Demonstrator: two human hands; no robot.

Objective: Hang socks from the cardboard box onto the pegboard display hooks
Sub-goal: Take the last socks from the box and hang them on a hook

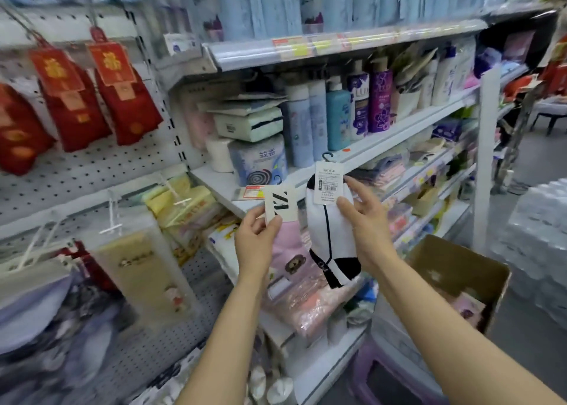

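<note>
A white sock with black trim [329, 229] hung upright at mid-frame, its paper header card and small black hanger hook at the top, its black toe at the bottom. The right hand [365, 220] held it from the right side, thumb pressed on the card's lower edge and a fingertip touching the card's right edge, so the sock lay to the left of that grip. Just beside it on the left, a pink sock [291, 254] with a cartoon bear and a white card marked with black strokes was pinched at the card between thumb and fingers of the left hand [257, 235]; the sock body dropped below and right of that grip. The two socks were close together, nearly touching. Below right stood the open cardboard box [460, 269]. To the left was the white pegboard [92, 165], with red socks [101, 97] hanging up high and clear-packed goods on hooks lower down. Behind the hands, shelves [383, 156] carried bottles and packets.
</note>
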